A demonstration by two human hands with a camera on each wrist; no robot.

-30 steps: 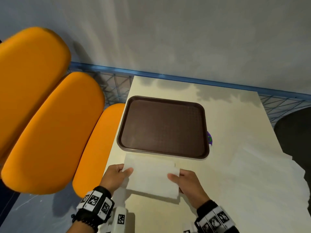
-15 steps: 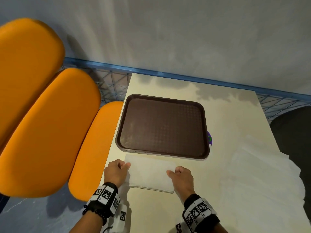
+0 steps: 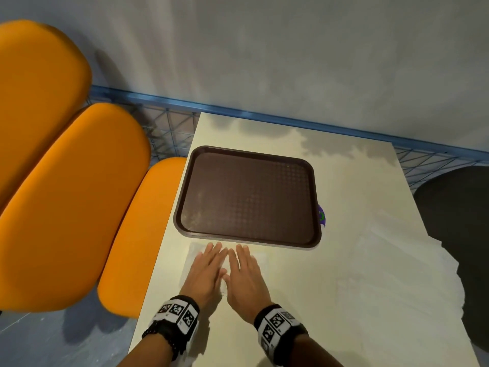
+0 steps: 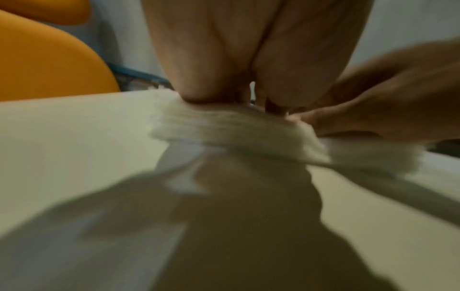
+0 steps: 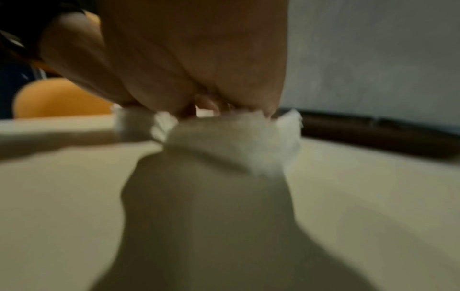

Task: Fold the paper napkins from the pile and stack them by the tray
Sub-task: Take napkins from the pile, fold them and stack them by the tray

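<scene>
Both hands, left hand (image 3: 205, 274) and right hand (image 3: 244, 278), fingers straight, pressing folded napkin (image 3: 194, 254) beside tray (image 3: 248, 243); no readable writing.

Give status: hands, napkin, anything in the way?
Both hands open, left hand and right hand pressing flat on folded napkin. Napkin beside tray, near edge. Pile waits right. Nothing blocking.

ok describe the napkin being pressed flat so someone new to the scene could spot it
Start at the brown tray on the pale table. Just in front of its near rim lies a folded white napkin, with the left hand and right hand pressing flat on it. Unlike the loose pile of napkins to the right, it is small and folded.
</scene>
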